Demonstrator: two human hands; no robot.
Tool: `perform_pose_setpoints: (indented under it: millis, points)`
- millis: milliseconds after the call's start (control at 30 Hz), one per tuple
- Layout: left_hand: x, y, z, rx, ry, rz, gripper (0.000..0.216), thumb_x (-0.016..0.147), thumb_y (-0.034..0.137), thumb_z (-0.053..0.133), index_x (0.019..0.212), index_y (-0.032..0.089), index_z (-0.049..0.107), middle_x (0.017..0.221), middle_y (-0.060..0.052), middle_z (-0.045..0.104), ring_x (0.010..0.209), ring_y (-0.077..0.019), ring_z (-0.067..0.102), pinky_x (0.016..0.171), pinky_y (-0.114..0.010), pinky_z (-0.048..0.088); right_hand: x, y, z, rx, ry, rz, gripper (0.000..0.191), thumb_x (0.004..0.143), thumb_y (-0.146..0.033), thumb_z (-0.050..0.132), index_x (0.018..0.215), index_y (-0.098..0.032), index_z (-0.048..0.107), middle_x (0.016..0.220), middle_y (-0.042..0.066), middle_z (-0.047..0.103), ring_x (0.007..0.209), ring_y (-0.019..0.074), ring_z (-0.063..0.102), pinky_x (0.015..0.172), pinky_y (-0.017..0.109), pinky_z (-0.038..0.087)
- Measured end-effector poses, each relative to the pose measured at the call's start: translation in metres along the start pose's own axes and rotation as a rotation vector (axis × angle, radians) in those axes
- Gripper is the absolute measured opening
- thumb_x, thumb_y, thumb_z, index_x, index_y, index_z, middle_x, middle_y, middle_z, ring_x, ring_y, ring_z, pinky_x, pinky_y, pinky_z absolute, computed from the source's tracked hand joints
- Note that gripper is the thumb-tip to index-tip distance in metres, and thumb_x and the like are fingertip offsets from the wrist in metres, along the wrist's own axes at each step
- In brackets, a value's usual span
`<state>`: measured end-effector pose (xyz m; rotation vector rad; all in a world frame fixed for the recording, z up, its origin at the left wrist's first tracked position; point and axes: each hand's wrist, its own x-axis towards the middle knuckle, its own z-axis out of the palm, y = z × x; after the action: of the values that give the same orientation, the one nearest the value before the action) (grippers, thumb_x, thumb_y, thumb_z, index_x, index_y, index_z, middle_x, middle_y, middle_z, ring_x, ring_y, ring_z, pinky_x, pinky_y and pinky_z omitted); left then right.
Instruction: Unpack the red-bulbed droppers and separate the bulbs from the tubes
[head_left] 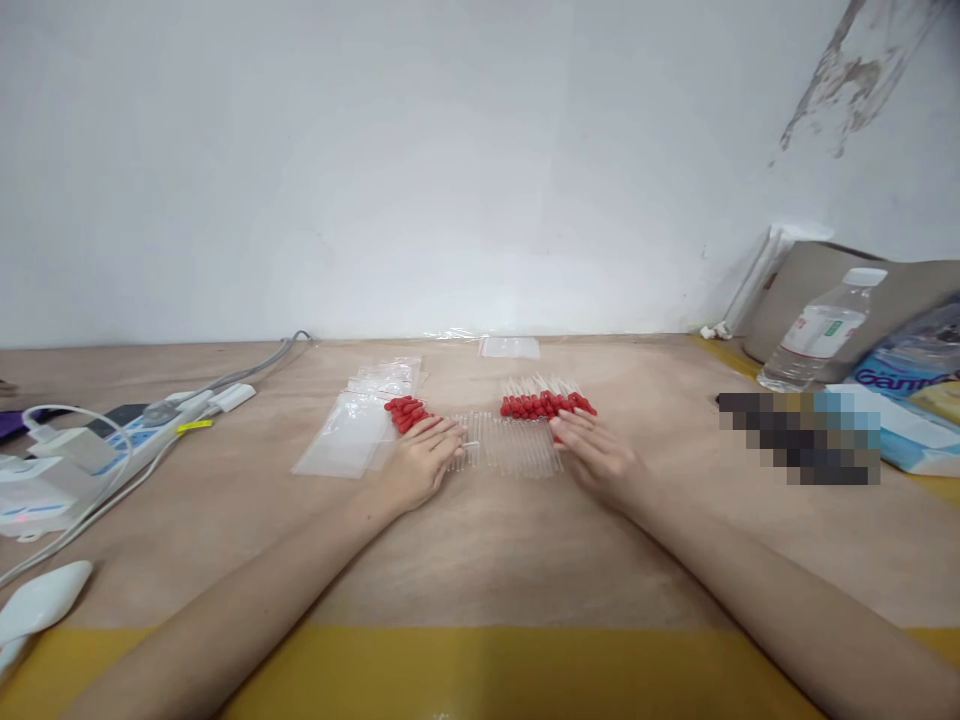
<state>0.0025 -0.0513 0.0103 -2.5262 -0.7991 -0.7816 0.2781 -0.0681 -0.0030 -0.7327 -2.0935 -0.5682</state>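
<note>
A row of thin clear tubes [517, 447] lies side by side on the table between my hands. My left hand [424, 462] rests at the row's left end, fingers stretched over the tubes. Just behind it is a small pile of red rubber-like bulbs [409, 411], partly covered by the fingers. My right hand [600, 458] lies at the row's right end with fingers extended, its fingertips near the tubes and red bulbs. Beyond the row, several red-bulbed droppers [544, 402] lie together, their thin clear tips pointing to the wall. Whether either hand touches a single tube is unclear.
Clear plastic bags [349, 430] lie left of the red pile; another small bag [510, 347] is near the wall. A power strip [142, 435] with cables and a white spoon-shaped object [49, 600] are at left. At right stand a water bottle [821, 330] and a tissue pack [907, 430].
</note>
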Motion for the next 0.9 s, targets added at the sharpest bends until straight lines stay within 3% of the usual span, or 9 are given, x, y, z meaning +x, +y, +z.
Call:
perform_pose_setpoints:
  millis: [133, 267, 400, 500, 633, 800, 900]
  points:
    - [-0.001, -0.007, 0.000, 0.073, -0.041, -0.170, 0.028, 0.091, 0.026, 0.033, 0.095, 0.015, 0.058, 0.083, -0.007, 0.059, 0.073, -0.0154, 0.058, 0.064, -0.027, 0.048, -0.003, 0.014, -0.006, -0.005, -0.045, 0.427, 0.030, 0.085, -0.025, 0.045, 0.110, -0.019, 0.059, 0.082, 0.007, 0.063, 0.070, 0.0146, 0.060, 0.065, 0.028, 0.051]
    - [0.002, -0.009, 0.007, 0.082, -0.075, -0.245, 0.032, 0.087, 0.018, 0.032, 0.113, 0.013, 0.049, 0.088, -0.009, 0.049, 0.073, -0.0162, 0.053, 0.063, -0.027, 0.047, -0.003, 0.024, -0.009, 0.067, -0.123, 0.571, 0.032, 0.084, -0.022, 0.040, 0.110, -0.016, 0.057, 0.083, 0.009, 0.060, 0.075, 0.0178, 0.058, 0.067, 0.031, 0.050]
    - [0.001, -0.017, 0.015, 0.046, -0.001, -0.225, 0.038, 0.082, 0.010, 0.033, 0.118, 0.012, 0.044, 0.086, -0.008, 0.046, 0.078, -0.0183, 0.050, 0.066, -0.030, 0.047, -0.007, 0.029, -0.008, 0.143, -0.160, 0.706, 0.024, 0.077, -0.022, 0.048, 0.099, -0.017, 0.055, 0.079, 0.005, 0.063, 0.067, 0.0167, 0.059, 0.058, 0.027, 0.048]
    - [0.001, -0.021, 0.017, 0.043, 0.044, -0.239, 0.028, 0.080, 0.007, 0.035, 0.102, 0.015, 0.051, 0.086, -0.007, 0.049, 0.080, -0.0181, 0.051, 0.070, -0.030, 0.047, -0.007, 0.027, -0.005, 0.135, -0.168, 0.672, 0.012, 0.076, -0.024, 0.048, 0.079, -0.018, 0.058, 0.074, 0.004, 0.061, 0.063, 0.0151, 0.057, 0.056, 0.026, 0.047]
    - [0.001, -0.024, 0.019, 0.061, 0.064, -0.240, 0.017, 0.079, 0.007, 0.037, 0.076, 0.016, 0.051, 0.075, -0.005, 0.049, 0.072, -0.0174, 0.051, 0.066, -0.030, 0.047, -0.006, 0.023, 0.005, 0.103, -0.133, 0.488, 0.020, 0.079, -0.020, 0.044, 0.084, -0.017, 0.063, 0.083, 0.008, 0.059, 0.074, 0.0165, 0.058, 0.064, 0.028, 0.049]
    - [0.000, -0.019, 0.020, 0.001, 0.018, -0.204, 0.018, 0.076, 0.006, 0.040, 0.081, 0.014, 0.055, 0.082, -0.007, 0.055, 0.078, -0.0180, 0.054, 0.070, -0.031, 0.049, -0.009, 0.022, 0.013, 0.004, -0.242, 0.326, 0.029, 0.081, -0.012, 0.039, 0.095, -0.019, 0.064, 0.093, 0.007, 0.064, 0.081, 0.0163, 0.058, 0.069, 0.028, 0.045]
    - [0.000, -0.011, 0.018, -0.058, -0.001, -0.193, 0.018, 0.078, 0.011, 0.042, 0.085, 0.013, 0.058, 0.089, -0.010, 0.057, 0.084, -0.0193, 0.056, 0.075, -0.033, 0.049, -0.008, 0.021, 0.009, -0.112, -0.302, 0.331, 0.026, 0.081, -0.015, 0.044, 0.093, -0.022, 0.065, 0.090, 0.003, 0.068, 0.082, 0.0182, 0.058, 0.071, 0.031, 0.039]
